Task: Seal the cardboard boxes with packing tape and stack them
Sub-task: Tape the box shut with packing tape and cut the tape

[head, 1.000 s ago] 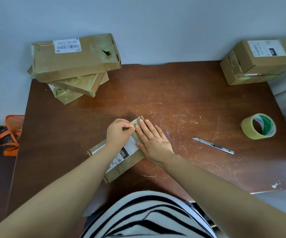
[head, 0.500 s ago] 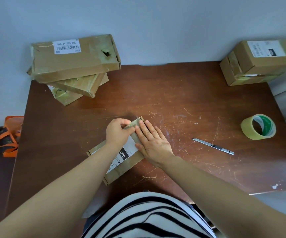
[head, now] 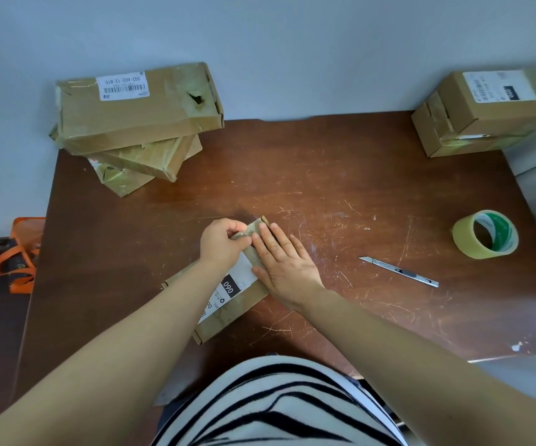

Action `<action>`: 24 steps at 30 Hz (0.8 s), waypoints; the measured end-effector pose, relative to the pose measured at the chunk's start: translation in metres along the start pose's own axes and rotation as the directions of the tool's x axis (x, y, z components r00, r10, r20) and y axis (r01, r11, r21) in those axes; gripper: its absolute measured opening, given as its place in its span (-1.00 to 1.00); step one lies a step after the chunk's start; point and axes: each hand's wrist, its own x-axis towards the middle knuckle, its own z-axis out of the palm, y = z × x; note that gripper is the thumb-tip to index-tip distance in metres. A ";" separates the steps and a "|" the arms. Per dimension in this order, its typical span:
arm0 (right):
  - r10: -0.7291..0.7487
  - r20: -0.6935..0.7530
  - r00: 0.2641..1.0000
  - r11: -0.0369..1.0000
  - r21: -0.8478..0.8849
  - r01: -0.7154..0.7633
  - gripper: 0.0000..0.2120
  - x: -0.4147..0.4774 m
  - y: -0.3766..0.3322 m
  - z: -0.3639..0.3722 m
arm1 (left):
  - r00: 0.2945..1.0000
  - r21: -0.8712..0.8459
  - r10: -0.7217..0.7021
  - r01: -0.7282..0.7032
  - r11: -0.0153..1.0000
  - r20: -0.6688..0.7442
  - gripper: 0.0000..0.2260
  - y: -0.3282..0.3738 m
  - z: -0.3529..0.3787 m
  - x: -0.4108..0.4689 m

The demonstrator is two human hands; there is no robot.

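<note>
A flat cardboard box (head: 228, 312) with a white and black label lies at an angle on the brown table (head: 324, 188), in front of me. My left hand (head: 223, 241) has its fingers curled over the box's far end, pinching the taped edge there. Flat on the box's right side lies my right hand (head: 284, 263), fingers straight, pressing down. A roll of packing tape (head: 485, 235) stands on the table at the right. At the back left is a stack of three sealed boxes (head: 134, 123).
A metal box cutter (head: 400, 272) lies between my right hand and the tape roll. Two more boxes (head: 488, 114) are stacked at the back right corner. An orange bag (head: 19, 255) sits on the floor left of the table. A wall runs behind the table.
My left hand's fingers have curled further over the box's far end. My right hand stays flat on the box, nearly unmoved.
</note>
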 end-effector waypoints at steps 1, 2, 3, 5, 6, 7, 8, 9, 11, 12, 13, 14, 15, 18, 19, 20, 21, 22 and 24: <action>0.001 0.000 1.000 1.000 0.003 -0.001 -0.27 0.000 0.000 0.000 | 1.000 0.000 0.001 -0.001 1.000 0.001 -0.84 0.000 0.000 -0.001; 0.002 0.002 1.000 1.000 0.007 -0.002 -0.28 0.000 0.000 0.000 | 1.000 -0.002 0.006 -0.006 1.000 0.002 -0.84 0.001 0.000 -0.001; 0.004 0.006 1.000 1.000 0.008 -0.004 -0.29 0.000 0.000 -0.001 | 1.000 -0.003 0.011 -0.011 1.000 0.003 -0.84 0.001 -0.001 -0.002; 0.004 0.017 1.000 1.000 -0.002 -0.004 -0.36 -0.001 0.000 -0.001 | 1.000 0.007 0.023 -0.023 1.000 0.007 -0.83 0.002 -0.001 -0.004; 0.005 0.020 1.000 1.000 -0.009 -0.005 -0.38 -0.001 0.000 -0.001 | 1.000 0.014 0.028 -0.028 1.000 0.011 -0.83 0.002 -0.002 -0.004; 0.005 0.021 1.000 1.000 -0.014 -0.005 -0.39 -0.001 0.000 -0.001 | 0.999 0.020 0.032 -0.032 0.999 0.014 -0.84 0.003 -0.002 -0.005; 0.005 0.022 1.000 1.000 -0.017 -0.005 -0.38 -0.001 0.000 -0.001 | 0.999 0.027 0.038 -0.038 0.999 0.016 -0.84 0.004 -0.002 -0.006; 0.006 0.024 1.000 1.000 -0.016 -0.005 -0.37 -0.001 0.000 -0.001 | 0.999 0.037 0.044 -0.045 0.998 0.017 -0.85 0.005 -0.002 -0.007; 0.004 0.028 1.000 1.000 -0.012 -0.004 -0.32 0.000 0.000 -0.001 | 0.998 0.054 0.056 -0.057 0.997 0.014 -0.85 0.007 -0.002 -0.007; 0.003 0.029 1.000 1.000 -0.011 -0.003 -0.31 0.000 0.000 -0.001 | 0.998 0.060 0.061 -0.061 0.996 0.015 -0.85 0.009 -0.002 -0.007; 0.004 0.031 1.000 1.000 -0.010 -0.004 -0.30 0.000 0.000 -0.001 | 0.998 0.068 0.066 -0.067 0.995 0.018 -0.85 0.009 -0.002 -0.007; 0.005 0.032 0.999 1.000 -0.010 -0.005 -0.30 0.000 0.000 0.000 | 0.997 0.078 0.073 -0.075 0.994 0.022 -0.85 0.009 -0.002 -0.007; 0.005 0.033 0.999 1.000 -0.010 -0.004 -0.30 0.000 0.001 0.000 | 0.997 0.084 0.077 -0.078 0.993 0.023 -0.85 0.008 -0.002 -0.007; -0.004 0.049 0.999 1.000 0.005 0.004 -0.35 -0.001 0.002 0.000 | 0.999 0.048 0.045 -0.046 0.998 0.012 -0.84 0.006 -0.001 -0.006; -0.007 0.046 0.999 1.000 0.001 0.007 -0.38 0.000 0.002 -0.001 | 0.999 0.042 0.041 -0.042 0.998 0.011 -0.84 0.006 0.000 -0.005; -0.010 0.047 0.999 1.000 -0.013 0.011 -0.40 0.000 0.003 -0.002 | 0.999 0.047 0.043 -0.043 0.998 0.009 -0.85 0.007 0.000 -0.006; -0.012 0.054 0.998 1.000 -0.025 0.014 -0.42 0.000 0.003 -0.003 | 0.999 0.054 0.044 -0.044 0.998 0.005 -0.85 0.007 0.000 -0.006; -0.012 0.060 0.998 1.000 -0.021 0.014 -0.43 -0.001 0.003 -0.003 | 0.999 0.052 0.037 -0.037 0.998 0.005 -0.85 0.007 0.000 -0.006; -0.019 0.071 0.997 1.000 0.025 0.017 -0.42 -0.003 0.005 -0.005 | 1.000 0.022 0.016 -0.017 1.000 0.006 -0.83 0.007 0.000 -0.007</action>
